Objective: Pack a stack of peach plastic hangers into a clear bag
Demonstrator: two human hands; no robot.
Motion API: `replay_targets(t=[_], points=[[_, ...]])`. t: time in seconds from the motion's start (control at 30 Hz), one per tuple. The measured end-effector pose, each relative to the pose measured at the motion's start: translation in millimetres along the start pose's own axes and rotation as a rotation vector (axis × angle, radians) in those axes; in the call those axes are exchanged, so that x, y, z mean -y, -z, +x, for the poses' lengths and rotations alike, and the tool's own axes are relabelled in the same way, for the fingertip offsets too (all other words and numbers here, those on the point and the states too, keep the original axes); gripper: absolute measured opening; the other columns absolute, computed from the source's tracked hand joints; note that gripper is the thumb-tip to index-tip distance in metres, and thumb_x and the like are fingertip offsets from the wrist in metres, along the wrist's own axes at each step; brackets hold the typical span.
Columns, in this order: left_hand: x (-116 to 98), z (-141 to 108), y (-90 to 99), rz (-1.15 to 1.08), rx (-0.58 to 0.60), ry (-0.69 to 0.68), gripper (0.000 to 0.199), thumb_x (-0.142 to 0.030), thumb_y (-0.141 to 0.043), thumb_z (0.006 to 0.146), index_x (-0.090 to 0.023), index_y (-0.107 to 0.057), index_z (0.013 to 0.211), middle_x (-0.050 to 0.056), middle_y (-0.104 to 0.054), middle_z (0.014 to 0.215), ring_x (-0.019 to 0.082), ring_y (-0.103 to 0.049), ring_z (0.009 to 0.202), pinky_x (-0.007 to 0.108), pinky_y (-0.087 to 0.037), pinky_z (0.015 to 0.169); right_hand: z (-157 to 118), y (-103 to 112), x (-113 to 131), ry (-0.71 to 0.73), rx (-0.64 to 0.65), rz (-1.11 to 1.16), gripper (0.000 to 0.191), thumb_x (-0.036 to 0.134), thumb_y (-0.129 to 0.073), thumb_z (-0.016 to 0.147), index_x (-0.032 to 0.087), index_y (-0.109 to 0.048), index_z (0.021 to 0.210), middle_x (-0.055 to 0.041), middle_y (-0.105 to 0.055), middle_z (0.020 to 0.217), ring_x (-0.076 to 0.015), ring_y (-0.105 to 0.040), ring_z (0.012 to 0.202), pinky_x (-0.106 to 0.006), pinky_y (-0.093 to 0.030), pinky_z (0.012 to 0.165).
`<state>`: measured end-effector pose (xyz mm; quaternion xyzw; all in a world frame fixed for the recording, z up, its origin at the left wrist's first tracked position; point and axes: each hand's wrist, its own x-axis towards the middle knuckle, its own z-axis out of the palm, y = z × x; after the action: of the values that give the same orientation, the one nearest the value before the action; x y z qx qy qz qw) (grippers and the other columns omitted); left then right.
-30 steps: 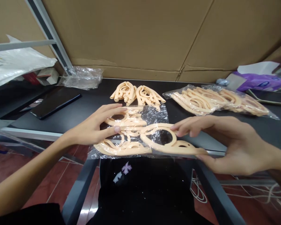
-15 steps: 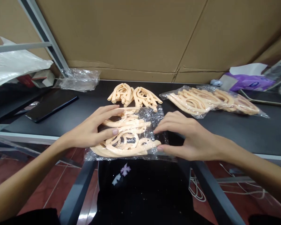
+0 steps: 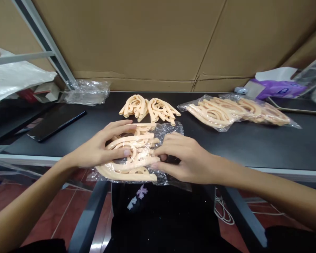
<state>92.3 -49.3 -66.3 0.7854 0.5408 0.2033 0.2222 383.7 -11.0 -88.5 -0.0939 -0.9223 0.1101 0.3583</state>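
**Peach plastic bundle (image 3: 127, 167) grasped at counter (image 3: 252, 147) edge**

L hand (image 3: 100, 146) is spread over bundle, w/ pcs gripped between thumb & fingers. R hand (image 3: 184, 158) is closed on bundle's rt end, w/ clear plastic bag (image 3: 171, 129) pinched too. Bundle is laid on bag, close to counter's front edge. Loose peach pile (image 3: 149, 108) is placed behind it, bagged peach stack (image 3: 234, 112) to rt, black phone (image 3: 56, 123) to L.
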Motion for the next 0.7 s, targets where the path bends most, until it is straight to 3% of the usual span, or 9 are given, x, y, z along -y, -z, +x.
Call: replay_targets(t=[0.07, 0.17, 0.27, 0.37, 0.53, 0.6, 0.7], points=[[-0.8, 0.4, -0.3, 0.008, 0.001, 0.009, 0.085, -0.076, -0.073, 0.085, -0.03, -0.059, 0.156, 0.009, -0.043, 0.172, 0.04, -0.038, 0.159, 0.06, -0.03, 0.132, -6.1, 15.5, -5.2, -0.008, 0.022, 0.011, 0.006, 0.015, -0.07, 0.096, 0.012, -0.075, 0.097, -0.0034, -0.071, 0.079, -0.0148, -0.061, 0.074, -0.033, -0.052, 0.075], [-2.0, 0.9, -0.1, 0.021, 0.007, 0.009, 0.083, -0.076, -0.072, 0.085, -0.031, -0.061, 0.153, 0.009, -0.043, 0.172, 0.04, -0.039, 0.159, 0.06, -0.032, 0.132, -21.4, 42.6, -19.8, -0.011, 0.03, -0.103, 0.021, 0.001, -0.062, 0.091, 0.013, -0.073, 0.104, -0.0087, -0.075, 0.094, -0.0193, -0.067, 0.09, -0.037, -0.057, 0.085], [-3.5, 1.5, 0.6, 0.04, 0.026, -0.009, 0.082, -0.076, -0.071, 0.085, -0.03, -0.061, 0.153, 0.01, -0.041, 0.173, 0.04, -0.039, 0.159, 0.061, -0.032, 0.131, -35.2, 60.0, -36.0, -0.028, 0.034, -0.319, 0.036, 0.002, -0.063, 0.09, 0.011, -0.071, 0.125, -0.0195, -0.071, 0.125, -0.0289, -0.066, 0.119, -0.047, -0.058, 0.1], [-5.7, 2.7, 1.1, 0.083, 0.048, -0.024, 0.082, -0.075, -0.069, 0.088, -0.031, -0.058, 0.156, 0.011, -0.041, 0.174, 0.041, -0.039, 0.159, 0.064, -0.034, 0.129, -39.0, 61.2, -47.3, -0.023, 0.094, -0.398, 0.042, 0.008, -0.065, 0.095, 0.014, -0.07, 0.137, -0.0256, -0.062, 0.144, -0.0358, -0.061, 0.136, -0.057, -0.056, 0.108], [-16.5, 13.7, 0.5, 0.123, 0.13, -0.096, 0.08, -0.074, -0.066, 0.092, -0.032, -0.054, 0.159, 0.011, -0.039, 0.175, 0.039, -0.039, 0.16, 0.062, -0.035, 0.129, -36.0, 58.6, -55.5, 0.077, 0.105, -0.288, 0.02, 0.015, -0.066, 0.098, 0.019, -0.082, 0.109, -0.0224, -0.066, 0.142, -0.0348, -0.064, 0.134, -0.057, -0.058, 0.106], [-25.7, 24.4, -2.0, 0.166, 0.201, -0.164, 0.079, -0.073, -0.063, 0.096, -0.032, -0.05, 0.162, 0.011, -0.036, 0.176, 0.038, -0.035, 0.162, 0.062, -0.032, 0.13, -41.8, 67.2, -53.8, 0.09, 0.084, -0.231, 0.016, 0.016, -0.068, 0.097, 0.022, -0.082, 0.101, -0.0173, -0.071, 0.138, -0.0319, -0.067, 0.132, -0.056, -0.058, 0.109], [-44.2, 48.4, -9.8, 0.263, 0.294, -0.296, 0.079, -0.071, -0.059, 0.099, -0.029, -0.046, 0.165, 0.013, -0.034, 0.177, 0.038, -0.032, 0.163, 0.06, -0.031, 0.13, -60.1, 89.6, -43.6, -0.016, 0.082, -0.171, 0.017, 0.016, -0.07, 0.094, 0.027, -0.081, 0.101, -0.0098, -0.074, 0.137, -0.0301, -0.068, 0.131, -0.057, -0.054, 0.115]])
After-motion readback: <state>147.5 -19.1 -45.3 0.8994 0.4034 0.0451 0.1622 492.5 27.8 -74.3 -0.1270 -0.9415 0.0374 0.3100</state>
